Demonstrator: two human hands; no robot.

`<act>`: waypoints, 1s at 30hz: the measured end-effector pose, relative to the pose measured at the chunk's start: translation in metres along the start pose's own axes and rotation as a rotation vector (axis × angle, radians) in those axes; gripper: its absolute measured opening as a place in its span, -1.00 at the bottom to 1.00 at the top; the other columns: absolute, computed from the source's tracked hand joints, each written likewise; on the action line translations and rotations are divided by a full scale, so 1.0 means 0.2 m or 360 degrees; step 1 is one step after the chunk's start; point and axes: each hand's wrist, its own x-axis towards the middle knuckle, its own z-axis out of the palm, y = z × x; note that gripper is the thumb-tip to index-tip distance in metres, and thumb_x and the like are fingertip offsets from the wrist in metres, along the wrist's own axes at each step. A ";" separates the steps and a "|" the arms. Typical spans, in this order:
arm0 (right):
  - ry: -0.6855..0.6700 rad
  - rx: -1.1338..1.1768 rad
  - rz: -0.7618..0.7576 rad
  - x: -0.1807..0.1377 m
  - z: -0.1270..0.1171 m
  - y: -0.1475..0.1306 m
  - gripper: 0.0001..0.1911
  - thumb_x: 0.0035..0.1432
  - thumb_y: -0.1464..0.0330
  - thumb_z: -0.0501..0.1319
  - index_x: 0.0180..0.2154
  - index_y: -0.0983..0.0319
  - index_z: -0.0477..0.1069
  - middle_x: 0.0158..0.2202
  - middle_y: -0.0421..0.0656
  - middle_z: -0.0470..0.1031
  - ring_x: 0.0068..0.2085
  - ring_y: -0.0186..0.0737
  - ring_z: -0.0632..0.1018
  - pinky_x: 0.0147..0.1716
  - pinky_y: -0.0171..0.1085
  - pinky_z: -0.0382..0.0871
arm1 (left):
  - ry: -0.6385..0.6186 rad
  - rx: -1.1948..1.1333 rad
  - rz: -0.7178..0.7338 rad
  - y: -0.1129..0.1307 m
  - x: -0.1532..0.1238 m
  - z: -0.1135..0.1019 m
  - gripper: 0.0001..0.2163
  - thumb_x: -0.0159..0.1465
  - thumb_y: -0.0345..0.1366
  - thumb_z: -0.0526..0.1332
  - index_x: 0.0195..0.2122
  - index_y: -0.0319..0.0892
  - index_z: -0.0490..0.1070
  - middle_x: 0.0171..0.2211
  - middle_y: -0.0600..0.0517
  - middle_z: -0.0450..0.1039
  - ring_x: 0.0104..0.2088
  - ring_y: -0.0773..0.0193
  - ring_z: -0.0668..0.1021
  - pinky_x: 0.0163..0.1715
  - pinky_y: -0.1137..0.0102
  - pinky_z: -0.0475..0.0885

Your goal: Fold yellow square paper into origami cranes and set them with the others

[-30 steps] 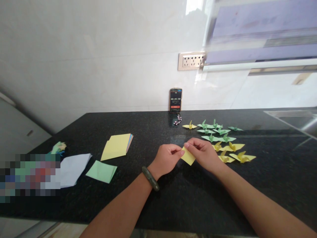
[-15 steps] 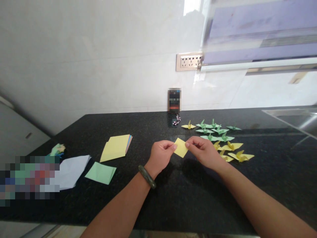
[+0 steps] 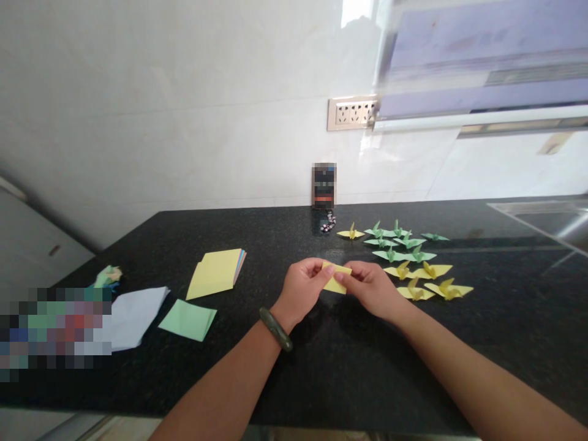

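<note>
A pale, glossy wall [image 3: 206, 92] stands behind a dark, speckled table [image 3: 344, 373], with a socket panel [image 3: 353, 114] set in it and the edge of a metal basin [image 3: 542, 211] at the far right. In the middle of the scene, the left hand [image 3: 304, 286] and the right hand [image 3: 371, 289] meet at a small yellow paper [image 3: 334, 286], which lies between them over the table. The fingers of both hands are clamped on it, the left ones at its left side and the right ones at its right, with the thumbs on top, close together. Whether the paper touches the table cannot be told. A dark green bangle [image 3: 276, 329] circles the left wrist.

Just beyond the right hand, four folded yellow birds [image 3: 449, 289] sit in two rows; farther back are green birds [image 3: 390, 255], with a single yellow bird [image 3: 351, 234] to their left. Behind that one, a pixelated upright object [image 3: 324, 185] stands by the wall, a beaded strap [image 3: 328, 224] in front of it.

To the left lie a stack of paper [image 3: 215, 274] with a yellow sheet uppermost, a folded green sheet [image 3: 187, 320] nearer, and white paper [image 3: 140, 315] beside a pixelated patch.
</note>
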 end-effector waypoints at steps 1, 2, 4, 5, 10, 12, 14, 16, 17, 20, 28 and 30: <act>-0.0021 -0.0013 0.0000 0.00 0.00 0.00 -0.70 0.04 0.21 0.18 -0.59 0.27 0.29 -0.66 -0.30 0.19 -0.59 -0.42 0.20 -0.60 -0.39 0.04 | 0.0023 0.0041 0.0008 0.00 0.00 0.00 -0.79 0.07 -0.19 0.23 -0.47 -0.27 0.45 -0.55 0.05 0.42 -0.53 0.37 0.40 -0.51 0.47 0.29; -0.0041 -0.0006 0.0011 0.00 0.01 0.00 -0.70 0.03 0.21 0.18 -0.59 0.27 0.29 -0.66 -0.31 0.19 -0.59 -0.43 0.20 -0.60 -0.39 0.04 | 0.0059 0.0088 0.0015 -0.01 0.00 0.00 -0.79 0.07 -0.19 0.23 -0.50 -0.27 0.44 -0.57 0.05 0.40 -0.54 0.38 0.38 -0.52 0.48 0.28; -0.0076 0.0077 0.0056 0.00 0.01 0.00 -0.72 0.01 0.21 0.21 -0.56 0.28 0.30 -0.65 -0.31 0.22 -0.59 -0.43 0.22 -0.61 -0.40 0.04 | 0.0108 0.0140 0.0018 -0.01 -0.01 0.00 -0.79 0.07 -0.21 0.24 -0.56 -0.28 0.43 -0.60 0.06 0.37 -0.56 0.39 0.35 -0.54 0.48 0.25; -0.0094 0.0148 0.0084 -0.01 0.02 0.00 -0.72 0.00 0.20 0.22 -0.54 0.28 0.31 -0.64 -0.30 0.24 -0.59 -0.43 0.23 -0.61 -0.40 0.05 | 0.0109 0.0135 0.0015 0.00 -0.01 0.00 -0.79 0.06 -0.22 0.24 -0.56 -0.28 0.43 -0.61 0.07 0.36 -0.56 0.40 0.35 -0.55 0.48 0.25; -0.0111 0.0420 0.0204 0.00 0.03 0.00 -0.70 -0.08 0.18 0.28 -0.55 0.27 0.30 -0.62 -0.28 0.33 -0.59 -0.43 0.29 -0.59 -0.40 0.14 | 0.0230 0.0021 -0.0014 0.03 -0.01 0.01 -0.80 0.04 -0.23 0.24 -0.61 -0.26 0.42 -0.66 0.11 0.31 -0.60 0.43 0.31 -0.57 0.49 0.21; -0.0085 0.0453 0.0232 0.00 0.03 0.00 -0.69 -0.09 0.18 0.29 -0.56 0.27 0.30 -0.60 -0.25 0.37 -0.59 -0.43 0.31 -0.57 -0.40 0.18 | 0.0324 -0.0035 -0.0019 0.03 0.00 0.01 -0.77 0.05 -0.21 0.23 -0.63 -0.25 0.40 -0.67 0.12 0.29 -0.61 0.43 0.30 -0.59 0.49 0.19; -0.0001 0.0492 0.0255 0.01 0.02 0.00 -0.69 -0.07 0.16 0.28 -0.54 0.28 0.31 -0.60 -0.24 0.38 -0.59 -0.43 0.32 -0.57 -0.39 0.20 | 0.0348 -0.0075 -0.0036 0.03 0.00 0.01 -0.76 0.07 -0.19 0.21 -0.63 -0.25 0.40 -0.67 0.11 0.30 -0.61 0.41 0.33 -0.57 0.48 0.21; 0.0158 0.0537 0.0259 0.02 0.01 0.00 -0.68 -0.05 0.15 0.25 -0.53 0.27 0.31 -0.63 -0.26 0.34 -0.60 -0.43 0.31 -0.59 -0.40 0.20 | 0.0316 -0.0049 -0.0062 0.03 0.01 0.01 -0.77 0.06 -0.21 0.20 -0.62 -0.25 0.40 -0.67 0.10 0.33 -0.60 0.40 0.35 -0.54 0.47 0.24; 0.0255 0.0552 0.0246 0.03 0.00 0.00 -0.68 -0.04 0.14 0.24 -0.53 0.26 0.30 -0.65 -0.28 0.31 -0.61 -0.43 0.29 -0.61 -0.40 0.18 | 0.0280 -0.0010 -0.0082 0.04 0.01 0.01 -0.78 0.05 -0.22 0.21 -0.63 -0.25 0.40 -0.67 0.10 0.33 -0.60 0.40 0.36 -0.53 0.47 0.26; 0.0477 0.0530 0.0161 0.04 -0.01 0.02 -0.68 -0.01 0.14 0.22 -0.56 0.24 0.27 -0.70 -0.32 0.22 -0.65 -0.44 0.23 -0.65 -0.41 0.12 | 0.0028 0.0143 -0.0182 0.05 -0.01 0.01 -0.80 0.03 -0.26 0.23 -0.66 -0.26 0.38 -0.69 0.08 0.33 -0.62 0.41 0.35 -0.54 0.48 0.25; 0.0496 0.0352 0.0119 0.03 -0.03 0.03 -0.66 0.03 0.14 0.20 -0.57 0.25 0.26 -0.72 -0.32 0.20 -0.66 -0.44 0.22 -0.66 -0.41 0.07 | -0.0252 0.0151 -0.0312 0.06 -0.02 0.02 -0.77 0.07 -0.18 0.20 -0.60 -0.25 0.35 -0.65 0.09 0.34 -0.62 0.42 0.36 -0.53 0.48 0.28; 0.0467 0.0371 0.0124 0.03 -0.03 0.02 -0.66 0.02 0.13 0.20 -0.56 0.25 0.26 -0.72 -0.32 0.21 -0.66 -0.44 0.22 -0.66 -0.41 0.07 | -0.0195 0.0208 -0.0308 0.05 -0.02 0.02 -0.76 0.08 -0.20 0.18 -0.62 -0.25 0.34 -0.68 0.09 0.32 -0.64 0.43 0.35 -0.55 0.48 0.26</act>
